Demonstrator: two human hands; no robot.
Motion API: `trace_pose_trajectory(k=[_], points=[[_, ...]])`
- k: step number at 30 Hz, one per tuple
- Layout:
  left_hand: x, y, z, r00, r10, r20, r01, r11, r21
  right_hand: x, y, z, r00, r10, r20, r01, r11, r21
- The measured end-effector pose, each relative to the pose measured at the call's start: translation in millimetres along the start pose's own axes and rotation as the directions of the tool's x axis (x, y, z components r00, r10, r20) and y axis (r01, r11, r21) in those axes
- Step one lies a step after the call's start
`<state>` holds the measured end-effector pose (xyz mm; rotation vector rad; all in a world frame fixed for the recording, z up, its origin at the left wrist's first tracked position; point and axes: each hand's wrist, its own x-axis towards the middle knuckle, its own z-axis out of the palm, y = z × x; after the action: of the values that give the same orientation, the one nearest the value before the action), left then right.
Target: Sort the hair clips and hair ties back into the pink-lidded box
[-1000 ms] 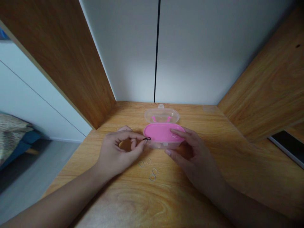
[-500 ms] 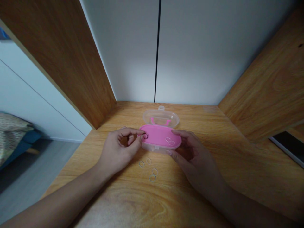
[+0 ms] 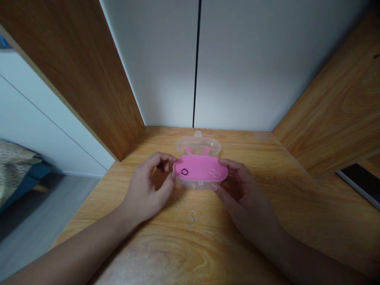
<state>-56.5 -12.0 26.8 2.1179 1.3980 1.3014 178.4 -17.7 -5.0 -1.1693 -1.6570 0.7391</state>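
Note:
An oval clear plastic box [image 3: 187, 184] with a pink inner tray [image 3: 199, 166] is held just above the wooden table, its clear lid [image 3: 213, 147] swung open at the back. My right hand [image 3: 245, 192] grips the right end, thumb at the front and fingers behind. My left hand [image 3: 151, 182] has its thumb and index finger against the left end. Dark thin rings, like hair ties [image 3: 184, 171], lie at the tray's left; two pale pink rings [image 3: 214, 173] lie at its right. Several thin grey rings [image 3: 190, 222] are on the table in front.
The wooden table [image 3: 166, 253] meets a pale cabinet front [image 3: 166, 79] at the back. Wooden panels [image 3: 77, 71] rise on both sides. A dark flat device [image 3: 360, 182] lies at the far right.
My left fingers have let go of the dark ring, now on the tray, and moved to the box's left end. The box has tilted slightly. The loose grey rings have stayed put.

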Motion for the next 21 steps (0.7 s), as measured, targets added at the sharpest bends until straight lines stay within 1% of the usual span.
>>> trace_pose_trajectory(k=[1,2,3,4,5,6,7,8,9,10,11,12,13,14,16,19,21], points=[[0,2,-2,0.999,0.039,0.007,-0.039,0.999,0.021,0,-1,-1,0.999,-0.042,-0.034,0.040,0.998,-0.042],[0,3,-6,0.996,0.085,0.039,-0.087,0.995,0.047,0,-4,-3,0.992,-0.096,-0.079,0.088,0.991,-0.098],[0,4,-10,0.986,0.137,0.098,-0.144,0.987,0.074,-2,-7,-4,0.978,-0.163,-0.129,0.141,0.977,-0.159],[1,5,-14,0.961,0.197,0.194,-0.218,0.971,0.096,-3,-10,-6,0.958,-0.235,-0.166,0.197,0.957,-0.213],[1,5,-19,0.918,0.246,0.310,-0.294,0.949,0.118,-6,-13,-7,0.936,-0.304,-0.179,0.255,0.933,-0.254],[2,6,-23,0.860,0.280,0.426,-0.363,0.923,0.126,-9,-17,-7,0.918,-0.366,-0.156,0.317,0.909,-0.269],[3,6,-27,0.802,0.277,0.529,-0.402,0.905,0.136,-12,-20,-7,0.905,-0.418,-0.074,0.387,0.884,-0.262],[4,7,-30,0.755,0.250,0.606,-0.417,0.897,0.149,-15,-22,-6,0.886,-0.462,0.045,0.458,0.855,-0.245],[5,7,-32,0.720,0.212,0.661,-0.416,0.894,0.167,-18,-24,-4,0.854,-0.488,0.180,0.519,0.823,-0.231],[5,8,-33,0.701,0.167,0.693,-0.403,0.895,0.192,-19,-26,-2,0.817,-0.484,0.314,0.560,0.795,-0.234],[6,8,-33,0.693,0.128,0.710,-0.386,0.897,0.215,-20,-27,0,0.784,-0.453,0.424,0.583,0.772,-0.253],[6,8,-32,0.689,0.098,0.718,-0.370,0.899,0.232,-20,-28,2,0.763,-0.406,0.503,0.588,0.758,-0.281],[6,9,-31,0.685,0.077,0.725,-0.354,0.904,0.240,-20,-29,3,0.756,-0.357,0.549,0.581,0.752,-0.311],[6,9,-29,0.679,0.059,0.732,-0.335,0.912,0.238,-19,-29,4,0.756,-0.318,0.572,0.568,0.753,-0.333],[6,10,-26,0.666,0.041,0.745,-0.287,0.936,0.204,-17,-30,5,0.748,-0.292,0.595,0.564,0.753,-0.340],[4,9,-21,0.661,0.050,0.749,-0.219,0.967,0.128,-16,-29,4,0.729,-0.303,0.614,0.586,0.739,-0.332],[2,9,-18,0.659,0.079,0.748,-0.197,0.978,0.071,-17,-26,5,0.725,-0.324,0.608,0.592,0.744,-0.309]])
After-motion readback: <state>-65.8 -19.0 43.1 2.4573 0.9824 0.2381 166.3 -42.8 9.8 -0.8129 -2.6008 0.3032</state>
